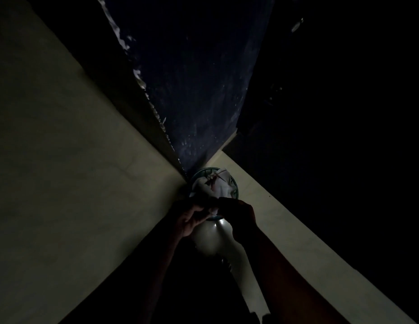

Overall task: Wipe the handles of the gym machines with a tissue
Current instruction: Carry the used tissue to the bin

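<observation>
The view is very dark. Low in the middle, my left hand (pixel 192 218) and my right hand (pixel 241 216) meet, fingers curled, over the near edge of a round green bin (pixel 203 171). Between them they pinch a piece of white tissue (pixel 215 210). More crumpled white paper (pixel 217 185) with a dark reddish scrap on it fills the bin. No gym machine handle shows in this view.
The bin stands in a floor corner where pale walls (pixel 75 160) meet a dark blue speckled surface (pixel 199 90). A pale glossy rounded shape (pixel 209 239) lies just below my hands. The right side is black and unreadable.
</observation>
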`<act>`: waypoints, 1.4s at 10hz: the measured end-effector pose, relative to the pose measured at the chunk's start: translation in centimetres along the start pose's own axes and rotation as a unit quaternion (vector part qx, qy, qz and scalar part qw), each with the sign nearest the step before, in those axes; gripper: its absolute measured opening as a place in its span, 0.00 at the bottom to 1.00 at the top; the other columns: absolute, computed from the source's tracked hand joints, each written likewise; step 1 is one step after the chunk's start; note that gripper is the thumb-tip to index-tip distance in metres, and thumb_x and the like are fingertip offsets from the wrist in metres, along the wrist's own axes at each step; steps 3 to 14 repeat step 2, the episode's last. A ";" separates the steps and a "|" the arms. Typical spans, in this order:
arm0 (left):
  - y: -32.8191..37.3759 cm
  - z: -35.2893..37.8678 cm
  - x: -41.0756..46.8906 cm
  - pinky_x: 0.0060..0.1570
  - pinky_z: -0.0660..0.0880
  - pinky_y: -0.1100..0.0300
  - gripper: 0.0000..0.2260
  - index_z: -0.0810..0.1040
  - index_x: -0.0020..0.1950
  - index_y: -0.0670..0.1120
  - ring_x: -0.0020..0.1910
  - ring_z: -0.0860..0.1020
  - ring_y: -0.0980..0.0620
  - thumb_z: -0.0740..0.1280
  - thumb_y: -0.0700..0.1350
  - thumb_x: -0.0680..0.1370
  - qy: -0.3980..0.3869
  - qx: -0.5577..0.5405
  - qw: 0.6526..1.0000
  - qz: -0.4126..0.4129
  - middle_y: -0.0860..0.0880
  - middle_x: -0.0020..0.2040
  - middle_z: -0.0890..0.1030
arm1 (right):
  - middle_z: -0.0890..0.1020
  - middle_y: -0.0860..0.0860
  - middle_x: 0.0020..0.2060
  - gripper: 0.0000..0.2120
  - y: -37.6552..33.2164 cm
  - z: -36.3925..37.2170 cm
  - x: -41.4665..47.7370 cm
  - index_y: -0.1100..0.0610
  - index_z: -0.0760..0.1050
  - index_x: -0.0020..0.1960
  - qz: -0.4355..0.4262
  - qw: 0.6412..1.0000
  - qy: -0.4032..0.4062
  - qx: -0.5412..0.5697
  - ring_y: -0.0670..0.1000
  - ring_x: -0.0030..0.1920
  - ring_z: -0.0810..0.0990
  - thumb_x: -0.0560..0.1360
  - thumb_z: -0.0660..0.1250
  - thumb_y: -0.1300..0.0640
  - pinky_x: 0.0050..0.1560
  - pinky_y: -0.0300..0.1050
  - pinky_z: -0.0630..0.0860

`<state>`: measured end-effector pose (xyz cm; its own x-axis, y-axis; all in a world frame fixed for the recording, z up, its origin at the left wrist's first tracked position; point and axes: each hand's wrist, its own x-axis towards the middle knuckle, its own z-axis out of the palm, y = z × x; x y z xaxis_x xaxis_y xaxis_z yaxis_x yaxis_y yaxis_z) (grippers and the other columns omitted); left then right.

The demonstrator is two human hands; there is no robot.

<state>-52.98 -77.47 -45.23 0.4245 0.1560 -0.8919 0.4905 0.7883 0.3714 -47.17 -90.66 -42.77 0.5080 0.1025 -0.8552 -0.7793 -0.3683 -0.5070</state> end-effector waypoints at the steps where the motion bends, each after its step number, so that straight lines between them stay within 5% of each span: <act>1: 0.1 -0.1 4.0 0.40 0.76 0.62 0.13 0.73 0.60 0.38 0.51 0.76 0.46 0.55 0.30 0.80 0.028 0.111 0.993 -0.008 0.39 0.56 0.77 | 0.83 0.55 0.42 0.07 0.1 1.2 3.6 0.56 0.80 0.42 0.015 0.998 0.031 0.049 0.53 0.45 0.82 0.72 0.71 0.67 0.56 0.49 0.79; 2: 0.5 0.1 5.4 0.43 0.72 0.62 0.13 0.73 0.59 0.42 0.42 0.74 0.52 0.54 0.30 0.80 0.033 0.164 0.986 0.001 0.46 0.45 0.75 | 0.82 0.58 0.52 0.10 0.0 2.0 5.8 0.59 0.79 0.56 -0.012 0.997 0.020 0.073 0.58 0.54 0.81 0.76 0.67 0.66 0.58 0.50 0.77; 14: 0.5 0.1 5.4 0.43 0.72 0.62 0.13 0.73 0.59 0.42 0.42 0.74 0.52 0.54 0.30 0.80 0.033 0.164 0.986 0.001 0.46 0.45 0.75 | 0.82 0.58 0.52 0.10 0.0 2.0 5.8 0.59 0.79 0.56 -0.012 0.997 0.020 0.073 0.58 0.54 0.81 0.76 0.67 0.66 0.58 0.50 0.77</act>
